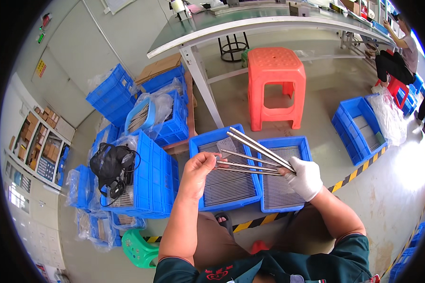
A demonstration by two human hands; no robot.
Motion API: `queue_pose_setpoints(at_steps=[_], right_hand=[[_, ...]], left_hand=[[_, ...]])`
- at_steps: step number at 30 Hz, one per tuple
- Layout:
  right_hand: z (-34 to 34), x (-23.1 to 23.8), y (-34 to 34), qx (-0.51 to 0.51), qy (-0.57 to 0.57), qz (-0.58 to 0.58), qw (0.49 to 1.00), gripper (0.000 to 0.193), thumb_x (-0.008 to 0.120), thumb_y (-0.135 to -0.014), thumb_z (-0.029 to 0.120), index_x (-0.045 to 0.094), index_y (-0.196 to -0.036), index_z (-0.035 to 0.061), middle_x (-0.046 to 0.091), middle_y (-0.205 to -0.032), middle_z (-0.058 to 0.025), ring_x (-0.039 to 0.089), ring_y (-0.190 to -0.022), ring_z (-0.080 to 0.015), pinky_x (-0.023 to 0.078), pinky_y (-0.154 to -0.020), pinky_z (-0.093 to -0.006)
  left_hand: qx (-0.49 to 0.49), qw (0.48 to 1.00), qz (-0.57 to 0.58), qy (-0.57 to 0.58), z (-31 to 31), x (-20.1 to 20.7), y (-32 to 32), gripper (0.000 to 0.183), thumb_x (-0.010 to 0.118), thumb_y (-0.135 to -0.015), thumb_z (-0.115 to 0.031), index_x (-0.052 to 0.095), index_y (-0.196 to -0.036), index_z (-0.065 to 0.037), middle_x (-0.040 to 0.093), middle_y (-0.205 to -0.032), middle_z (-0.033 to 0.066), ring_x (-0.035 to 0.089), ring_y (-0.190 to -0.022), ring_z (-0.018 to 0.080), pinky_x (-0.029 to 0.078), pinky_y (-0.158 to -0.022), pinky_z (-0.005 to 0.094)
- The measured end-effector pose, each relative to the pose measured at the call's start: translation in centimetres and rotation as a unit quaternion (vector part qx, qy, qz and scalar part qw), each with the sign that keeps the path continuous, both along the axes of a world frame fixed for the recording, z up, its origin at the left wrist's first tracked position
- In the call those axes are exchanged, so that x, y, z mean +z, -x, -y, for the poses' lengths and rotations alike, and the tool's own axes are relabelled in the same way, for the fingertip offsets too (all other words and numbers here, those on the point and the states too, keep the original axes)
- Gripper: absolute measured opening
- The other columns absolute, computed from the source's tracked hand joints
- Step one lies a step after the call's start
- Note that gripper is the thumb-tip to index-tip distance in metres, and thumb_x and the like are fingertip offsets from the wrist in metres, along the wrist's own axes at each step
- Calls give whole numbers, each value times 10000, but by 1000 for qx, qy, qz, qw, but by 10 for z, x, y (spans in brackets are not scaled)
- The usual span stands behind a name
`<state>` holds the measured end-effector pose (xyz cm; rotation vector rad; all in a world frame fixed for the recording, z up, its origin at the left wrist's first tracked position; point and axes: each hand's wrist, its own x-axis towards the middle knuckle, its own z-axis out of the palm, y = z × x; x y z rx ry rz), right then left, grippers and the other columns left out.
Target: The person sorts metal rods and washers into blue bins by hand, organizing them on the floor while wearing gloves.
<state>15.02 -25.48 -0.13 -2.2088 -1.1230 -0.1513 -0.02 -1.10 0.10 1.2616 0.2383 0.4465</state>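
gloved right hand (pixel 307 180) closed around metal rods (pixel 259 150), fanned leftward, left hand (pixel 199 170) pinched at rod tips

a red stool (pixel 276 59) stands in front of a green tabletop (pixel 212 22). on the left, a black bag (pixel 109 162) lies on stacked blue crates (pixel 155 177), near a green stool (pixel 138 239). far right, a person (pixel 408 49) sits on another red stool (pixel 397 88).
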Motion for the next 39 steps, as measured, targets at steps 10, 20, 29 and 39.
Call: queue_pose_setpoints(at_steps=[10, 20, 29, 39], right_hand=[[-4, 0, 1, 6, 6, -11, 1000, 304, 678, -785, 290, 509, -678, 61, 558, -589, -148, 562, -560, -355, 443, -508, -407], [-4, -1, 5, 44, 31, -28, 998, 284, 659, -800, 297, 541, -694, 62, 551, -571, -146, 568, -545, -342, 447, -502, -400], [-2, 6, 9, 41, 42, 43, 997, 296, 669, -791, 292, 526, -674, 61, 552, -567, -145, 566, -540, -341, 446, -499, -395], [-2, -14, -3, 126, 48, -512, 848, 329, 583, -903, 327, 645, -922, 4, 498, -615, 24, 447, -552, -56, 388, -501, -256]], left_hand=[[5, 999, -1, -31, -2, 5, 4, 141, 604, -864, -69, 585, -985, 2, 662, -936, 134, 628, -882, 165, 469, -816, 268], [40, 996, -62, -44, -11, -1, 2, 233, 616, -873, -247, 617, -948, -27, 661, -888, 79, 634, -812, 172, 445, -722, 252], [25, 999, -32, -32, -5, -4, 1, 149, 618, -854, -106, 606, -975, -20, 664, -915, 113, 631, -876, 186, 451, -813, 279], [110, 991, -42, -59, -25, 7, 12, 197, 582, -892, -189, 607, -1000, -26, 671, -895, 110, 618, -865, 168, 442, -761, 284]])
